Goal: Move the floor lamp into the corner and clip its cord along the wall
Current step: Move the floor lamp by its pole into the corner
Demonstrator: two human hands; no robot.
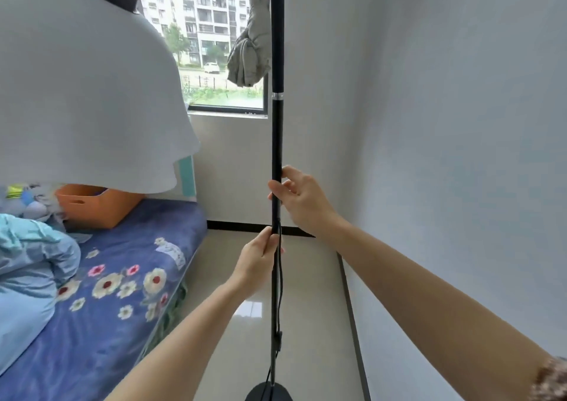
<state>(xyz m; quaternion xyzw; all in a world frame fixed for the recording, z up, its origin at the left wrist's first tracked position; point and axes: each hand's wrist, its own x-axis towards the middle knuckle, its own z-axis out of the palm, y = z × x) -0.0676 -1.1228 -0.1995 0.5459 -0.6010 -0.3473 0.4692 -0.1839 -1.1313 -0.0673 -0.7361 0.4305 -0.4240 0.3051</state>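
Observation:
A floor lamp stands upright in front of me, its thin black pole (277,130) running from the top of the view down to a round black base (267,393) on the tiled floor. Its big white shade (82,87) fills the upper left. My right hand (299,199) is wrapped around the pole at mid height. Lower down, my left hand (259,264) grips the pole together with the black cord (278,296), which hangs along the pole toward the base. The room corner (310,230) lies just beyond the pole.
A bed with a blue flowered sheet (101,314) runs along the left, carrying an orange basket (92,205) and light blue bedding (30,265). A white wall (460,155) is close on the right, and a knotted grey curtain (250,56) hangs by the window (214,47).

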